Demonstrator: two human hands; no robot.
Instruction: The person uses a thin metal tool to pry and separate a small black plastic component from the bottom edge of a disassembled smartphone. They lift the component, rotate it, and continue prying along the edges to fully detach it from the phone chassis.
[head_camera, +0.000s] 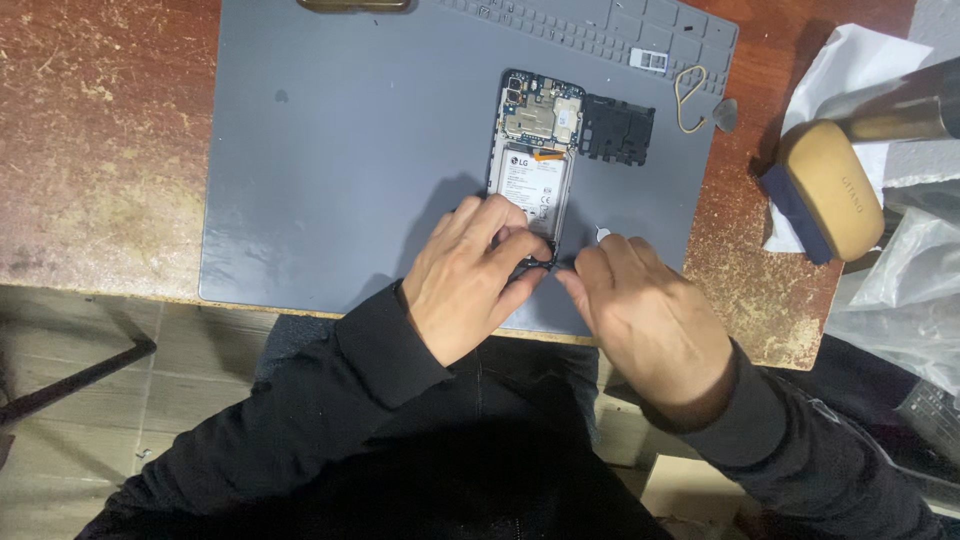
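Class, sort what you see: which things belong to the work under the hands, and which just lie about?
In hand:
left hand
right hand
opened phone
grey mat

Lying about:
black cover plate
rubber band
plectrum-shaped pick
tan case
white paper

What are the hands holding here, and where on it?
Both the left hand and right hand grip the opened phone at its bottom end.

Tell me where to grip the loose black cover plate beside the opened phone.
Judging by its pose, take the black cover plate by its right edge, coming from the right. It lies flat on the grey mat, its left edge close against the opened phone; the right side is bare mat.
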